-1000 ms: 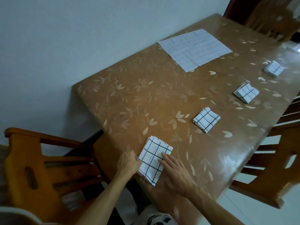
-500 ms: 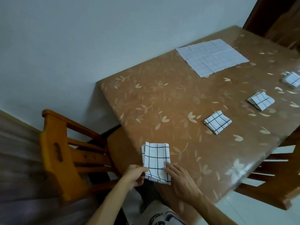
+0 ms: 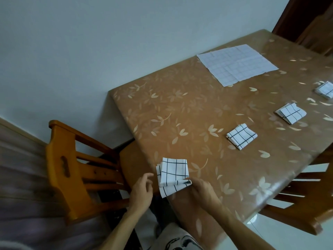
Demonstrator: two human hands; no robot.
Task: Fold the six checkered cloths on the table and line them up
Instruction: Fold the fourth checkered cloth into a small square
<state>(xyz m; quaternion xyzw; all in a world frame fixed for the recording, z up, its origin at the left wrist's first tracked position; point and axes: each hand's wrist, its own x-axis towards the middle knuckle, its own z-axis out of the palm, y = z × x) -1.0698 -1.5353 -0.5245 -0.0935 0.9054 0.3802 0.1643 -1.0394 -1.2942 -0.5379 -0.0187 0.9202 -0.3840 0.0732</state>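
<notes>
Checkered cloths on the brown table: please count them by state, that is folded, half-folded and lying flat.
Small folded white cloths with black checks: 3
Half-folded checkered cloth, pinched by the right hand: 1
Flat spread checkered cloth pile, layers not countable: 1
Total: 5 visible

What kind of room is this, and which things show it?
Probably a home dining room: a table with a leaf-patterned cover, wooden chairs beside it, and a plain wall.

A home dining room: leaf-patterned table [image 3: 180, 109], wooden chairs [image 3: 72, 168].
</notes>
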